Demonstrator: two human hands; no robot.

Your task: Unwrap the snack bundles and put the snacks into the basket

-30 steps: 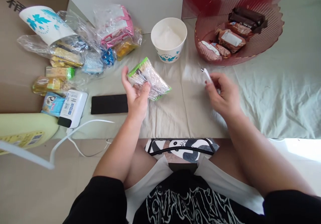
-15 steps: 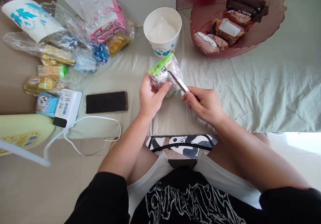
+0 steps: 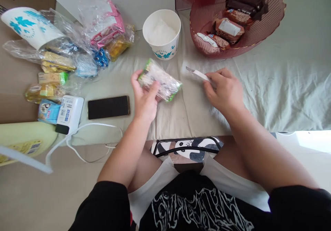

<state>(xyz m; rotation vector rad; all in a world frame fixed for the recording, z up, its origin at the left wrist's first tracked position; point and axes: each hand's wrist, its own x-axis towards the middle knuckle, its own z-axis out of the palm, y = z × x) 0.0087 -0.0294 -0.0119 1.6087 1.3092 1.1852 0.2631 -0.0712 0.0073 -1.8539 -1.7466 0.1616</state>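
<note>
1. From my remote seat, I had the left hand [image 3: 144,98] bent around a flat, clear-plastic-wrapped packet with bright green edges [image 3: 160,81], thumb pressed across its face, the other fingers mostly hidden beneath. The packet was tilted above the pale green cloth [image 3: 258,117], just on the near side of the white paper cup with blue-green leaf print [image 3: 165,53].

2. I had the right hand [image 3: 224,89] pinching a slim, white-handled cutter with a narrow metal blade [image 3: 198,73]. Its fingers were drawn in around the handle's end; how tightly, I couldn't tell. The blade stood clear of the packet, aimed up and leftward.

3. I judged the left thumb the main worry: it lay over the wrap, so a stroke that skidded on the slick plastic could have reached it.

4. The pinch was far back on the handle, and I thought resistance could have twisted the tip sideways.

5. Squeezing too hard could have crushed whatever was inside; too loosely, and the packet might have spun under the blade.
</note>
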